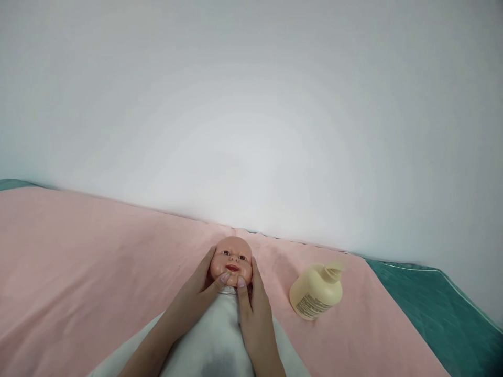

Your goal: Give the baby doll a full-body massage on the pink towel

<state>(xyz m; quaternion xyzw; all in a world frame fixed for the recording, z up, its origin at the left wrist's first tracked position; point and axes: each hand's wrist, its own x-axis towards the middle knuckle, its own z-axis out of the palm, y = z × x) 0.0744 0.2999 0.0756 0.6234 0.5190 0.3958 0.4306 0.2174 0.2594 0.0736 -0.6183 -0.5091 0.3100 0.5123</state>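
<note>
A baby doll lies face up at the lower middle, its smooth plastic head (232,251) toward the wall. White cloth (214,335) covers its body up to the neck. My left hand (200,290) cups one side of the head, the thumb resting on the chin. On the other side my right hand (253,301) mirrors it, with its thumb by the chin and fingers along the cheek. Both hands are closed around the head. The back of the head and some fingertips are hidden.
A pale yellow pump bottle (316,293) with printed text stands to the right of the doll. Pink cloth (98,262) spreads beneath everything, over a green quilted cover (440,309) showing at the right. A white wall (251,115) rises behind.
</note>
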